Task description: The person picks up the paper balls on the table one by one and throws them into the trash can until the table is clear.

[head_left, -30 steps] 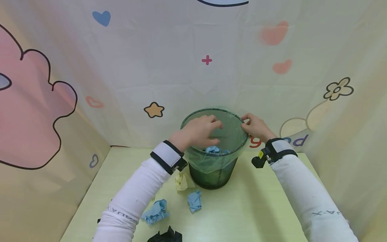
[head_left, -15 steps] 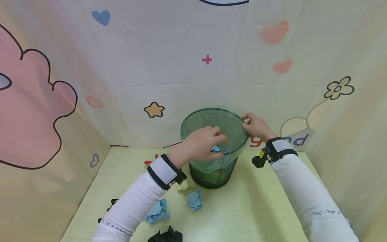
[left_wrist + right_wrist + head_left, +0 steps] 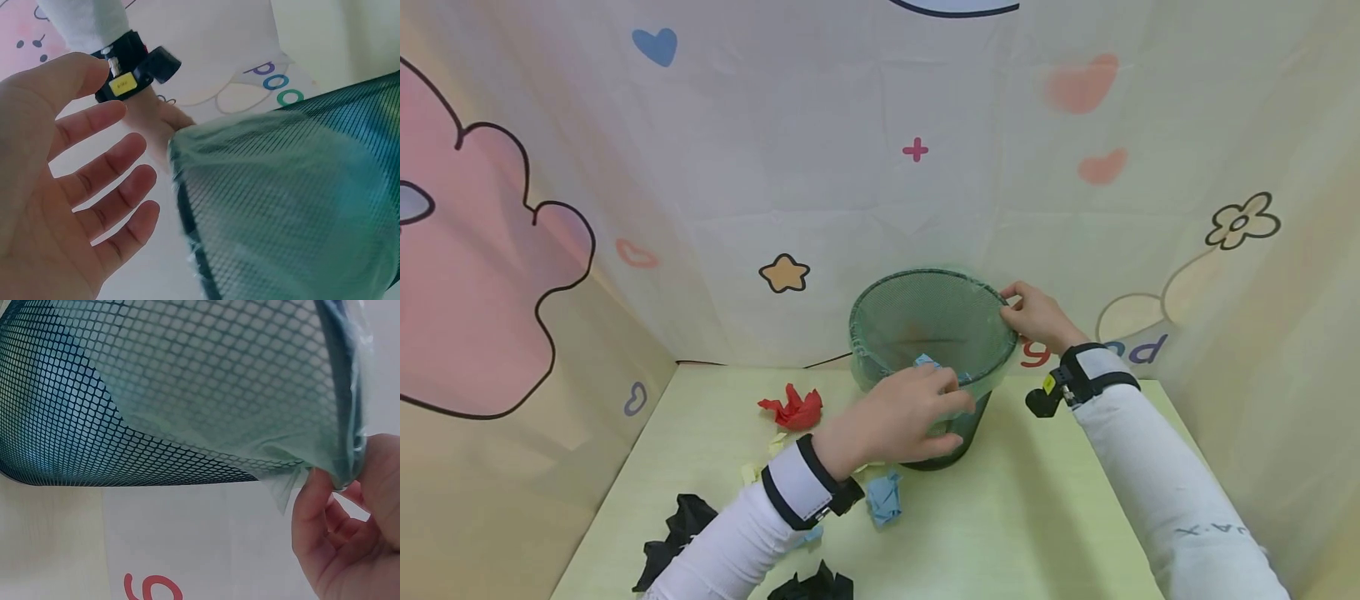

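Observation:
A green-black mesh waste bin (image 3: 940, 312) stands upright near the back of the table, lined with a thin green bin bag (image 3: 275, 447) folded over its rim. At the rim's right side my right hand (image 3: 1041, 318) pinches bin and bag between thumb and fingers, as the right wrist view (image 3: 350, 531) confirms. In front of the bin hovers my left hand (image 3: 898, 417), covering part of its wall. Its fingers are relaxed and spread, holding nothing, in the left wrist view (image 3: 75, 175). Crumpled blue paper (image 3: 926, 360) lies inside the bin.
Left of the bin lies crumpled red paper (image 3: 795, 408), with yellow paper (image 3: 751, 473) partly hidden by my left arm. Blue paper (image 3: 883, 498) sits before the bin. Black crumpled pieces (image 3: 677, 537) are at the near left. A printed curtain (image 3: 842, 183) hangs behind.
My left hand has come out from over the bin's opening, down and toward me, uncovering the red paper and more black paper. The right hand has stayed on the rim.

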`<state>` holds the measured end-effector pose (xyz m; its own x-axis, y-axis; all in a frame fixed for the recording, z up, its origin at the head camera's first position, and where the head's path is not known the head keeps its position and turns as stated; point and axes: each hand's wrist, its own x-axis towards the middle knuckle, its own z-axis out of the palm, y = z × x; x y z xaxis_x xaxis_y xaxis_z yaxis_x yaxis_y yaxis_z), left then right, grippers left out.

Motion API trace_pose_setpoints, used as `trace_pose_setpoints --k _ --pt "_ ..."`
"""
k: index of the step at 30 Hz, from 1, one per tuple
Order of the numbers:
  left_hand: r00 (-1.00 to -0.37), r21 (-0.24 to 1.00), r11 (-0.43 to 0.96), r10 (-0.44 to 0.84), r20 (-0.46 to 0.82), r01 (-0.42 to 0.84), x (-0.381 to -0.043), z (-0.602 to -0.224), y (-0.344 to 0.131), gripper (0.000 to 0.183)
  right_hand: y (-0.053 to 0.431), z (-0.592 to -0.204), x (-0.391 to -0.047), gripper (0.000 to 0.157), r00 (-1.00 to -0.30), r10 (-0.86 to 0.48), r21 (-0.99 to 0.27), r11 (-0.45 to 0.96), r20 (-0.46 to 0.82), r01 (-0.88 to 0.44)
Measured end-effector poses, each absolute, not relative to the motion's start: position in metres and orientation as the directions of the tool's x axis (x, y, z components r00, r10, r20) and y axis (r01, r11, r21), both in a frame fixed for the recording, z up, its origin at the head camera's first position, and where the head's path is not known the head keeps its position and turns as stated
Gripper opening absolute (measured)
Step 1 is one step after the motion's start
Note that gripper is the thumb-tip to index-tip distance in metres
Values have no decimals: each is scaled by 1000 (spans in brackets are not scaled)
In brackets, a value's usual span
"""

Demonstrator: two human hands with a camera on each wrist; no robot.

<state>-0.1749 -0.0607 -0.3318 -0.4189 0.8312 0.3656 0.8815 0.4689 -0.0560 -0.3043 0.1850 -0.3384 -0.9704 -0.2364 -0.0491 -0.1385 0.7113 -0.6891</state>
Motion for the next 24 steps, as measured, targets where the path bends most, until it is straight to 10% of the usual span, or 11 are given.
trace_pose_setpoints --k 12,24 --pt "-448 8 472 833 325 882 -161 -374 -63 25 186 -340 -305 37 -971 -235 -681 718 -45 -142" --pt "-612 57 609 788 73 791 -173 -430 -82 36 187 -339 -306 38 -969 -240 -685 715 -55 -139"
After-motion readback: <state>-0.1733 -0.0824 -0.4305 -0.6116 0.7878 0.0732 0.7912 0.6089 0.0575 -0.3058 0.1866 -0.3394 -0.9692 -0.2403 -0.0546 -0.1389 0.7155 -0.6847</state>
